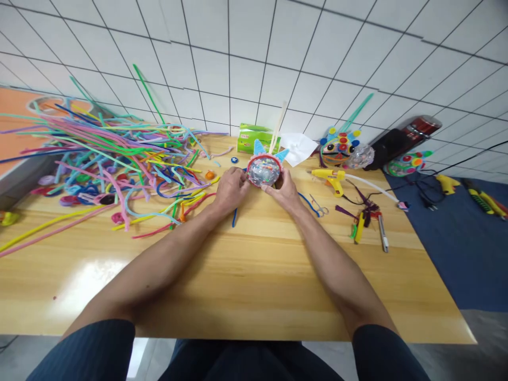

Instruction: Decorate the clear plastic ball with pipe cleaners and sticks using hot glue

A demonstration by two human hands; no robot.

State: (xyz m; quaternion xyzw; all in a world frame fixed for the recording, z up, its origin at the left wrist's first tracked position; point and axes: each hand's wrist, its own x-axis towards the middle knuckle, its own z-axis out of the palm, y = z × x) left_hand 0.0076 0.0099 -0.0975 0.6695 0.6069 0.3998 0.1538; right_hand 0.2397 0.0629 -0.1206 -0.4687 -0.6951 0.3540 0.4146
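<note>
Between my hands is a round clear plastic craft piece (pixel 263 172), edged in red fuzzy trim, with two blue pointed ears on top. My right hand (pixel 284 191) grips its lower right side, the thumb lying on the front rim. At its left edge my left hand (pixel 231 187) is closed, fingertips pressed together against the rim. Part of a dark blue pipe cleaner (pixel 234 217) sticks out below my left hand. A blue button (pixel 234 160) lies just beyond that hand, and a green packet (pixel 248 138) stands behind the craft piece.
Pipe cleaners (pixel 107 153) are heaped at the left. To the right lie a yellow glue gun (pixel 333 180), small scissors (pixel 319 208) and a utility knife (pixel 383 233). A decorated craft figure (pixel 337 148) and a dark red flask (pixel 416 135) are by the tiled wall.
</note>
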